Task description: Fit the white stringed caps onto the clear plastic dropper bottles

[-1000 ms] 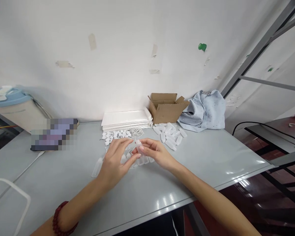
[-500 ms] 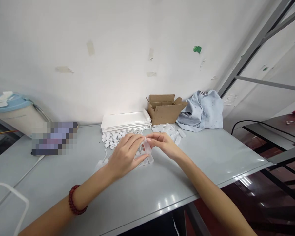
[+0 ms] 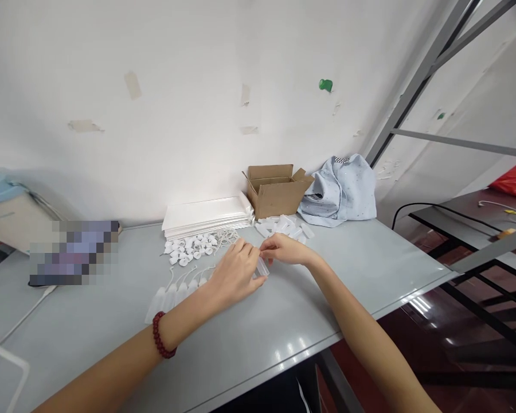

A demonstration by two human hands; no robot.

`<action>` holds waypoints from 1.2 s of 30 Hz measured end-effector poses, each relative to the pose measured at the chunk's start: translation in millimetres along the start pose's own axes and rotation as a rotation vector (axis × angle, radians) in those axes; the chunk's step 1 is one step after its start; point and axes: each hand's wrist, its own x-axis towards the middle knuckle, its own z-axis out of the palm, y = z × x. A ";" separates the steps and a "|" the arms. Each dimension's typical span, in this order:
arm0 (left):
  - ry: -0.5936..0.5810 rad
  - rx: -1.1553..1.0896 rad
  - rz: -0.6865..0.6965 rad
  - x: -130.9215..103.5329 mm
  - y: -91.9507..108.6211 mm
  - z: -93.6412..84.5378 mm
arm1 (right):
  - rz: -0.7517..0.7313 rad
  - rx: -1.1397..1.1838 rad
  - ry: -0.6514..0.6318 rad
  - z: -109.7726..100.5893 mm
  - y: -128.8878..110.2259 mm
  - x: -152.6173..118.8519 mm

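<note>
Scanning our grey table (image 3: 335, 281), we've got corded bottles (image 3: 169, 297) in a row, then our left hand (image 3: 235, 269), half-curled with its thumb apart. A translucent bottle (image 3: 263, 267) sits partly hidden between it and our right hand (image 3: 285, 249), whose fingertips are bunched; we can't tell if either's actually gripping. Probably light, slick, slightly squeezy plastic, so we'd pinch it mid-body, gently.

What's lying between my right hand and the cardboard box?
A loose pile of translucent plastic tubes lies between your right hand and the cardboard box, as the head view shows.
</note>
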 end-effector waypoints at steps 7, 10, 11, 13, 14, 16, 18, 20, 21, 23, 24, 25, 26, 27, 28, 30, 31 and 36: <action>-0.083 -0.026 -0.040 -0.9 1.5 5.4 | -0.002 -0.081 -0.082 2.8 -0.7 2.1; -0.088 -0.027 -0.043 -1.2 0.6 7.7 | 0.009 -0.087 -0.090 3.7 -1.3 1.7; -0.091 -0.027 -0.044 -1.5 0.4 8.1 | 0.011 -0.088 -0.091 4.1 -1.4 1.6; -0.099 -0.028 -0.048 -2.2 0.2 8.1 | 0.014 -0.089 -0.091 4.7 -1.1 1.6; -0.103 -0.030 -0.050 -2.6 0.2 7.9 | 0.015 -0.090 -0.092 4.9 -0.8 1.7; -0.110 -0.035 -0.053 -3.5 0.5 7.1 | 0.014 -0.091 -0.097 5.3 -0.1 2.0; -0.113 -0.042 -0.052 -4.3 0.8 6.3 | 0.009 -0.089 -0.105 5.6 0.7 2.5; -0.113 -0.052 -0.047 -5.1 1.0 5.7 | 0.006 -0.085 -0.113 5.6 1.5 2.9; -0.112 -0.058 -0.045 -5.5 1.2 5.5 | 0.006 -0.084 -0.116 5.5 1.9 3.0; -0.111 -0.068 -0.044 -6.2 1.6 5.1 | 0.006 -0.081 -0.125 5.3 3.0 3.2; -0.111 -0.073 -0.045 -6.5 1.9 4.8 | 0.005 -0.080 -0.130 5.2 3.7 3.3; -0.112 -0.076 -0.047 -6.8 2.2 4.6 | 0.003 -0.077 -0.137 5.1 4.3 3.4; -0.114 -0.080 -0.048 -7.0 2.5 4.3 | 0.001 -0.074 -0.143 5.0 4.9 3.5; -0.116 -0.082 -0.049 -7.2 2.7 4.0 | 0.000 -0.071 -0.148 4.9 5.5 3.6; -0.118 -0.085 -0.050 -7.4 2.8 3.7 | -0.002 -0.069 -0.152 4.9 5.8 3.6; -0.123 -0.088 -0.052 -7.7 2.9 3.3 | -0.003 -0.068 -0.154 4.8 5.9 3.6; -0.125 -0.089 -0.053 -7.8 2.9 3.1 | -0.002 -0.069 -0.154 4.8 5.5 3.4; -0.125 -0.097 -0.054 -8.9 3.1 0.7 | 0.007 -0.063 -0.143 4.3 1.5 1.4</action>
